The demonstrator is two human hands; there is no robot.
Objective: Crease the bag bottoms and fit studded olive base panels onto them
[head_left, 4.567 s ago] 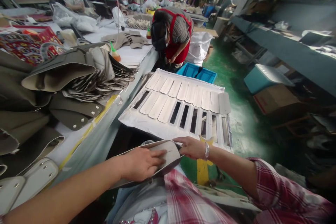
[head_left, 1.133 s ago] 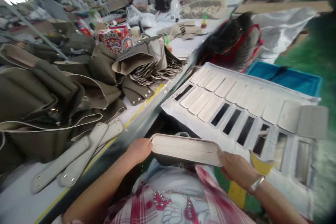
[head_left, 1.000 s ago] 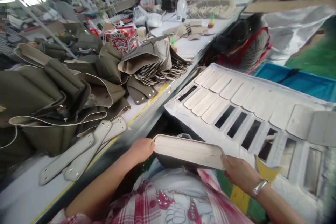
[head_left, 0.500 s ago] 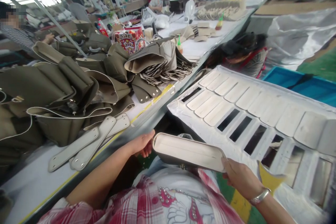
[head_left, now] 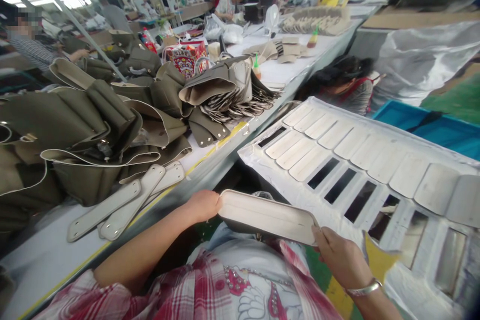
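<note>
Head view: the pale rounded piece (head_left: 267, 216) lies between hands (head_left: 204, 205) (head_left: 343, 257) gripping its ends.

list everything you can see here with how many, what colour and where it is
table: one nearest, white, left
rack: one, white, right
oblong piece: one, pale with dark side, lower centre
straps: at least three, light grey, on table
bag pieces: many, olive, heaped on table
panels: over ten, off-white, on rack
patterned bag: one, mostly red, mid-table
bottles: two, orange with green tops, farther along table
crate: one, blue, beyond rack
people: several, varied clothing, beyond rack and in background
farther clutter: too blurred to count
bracelet: one, silver, right wrist
left hand: one, bare, gripping oblong piece's left end
right hand: one, bare, gripping its right end
</note>
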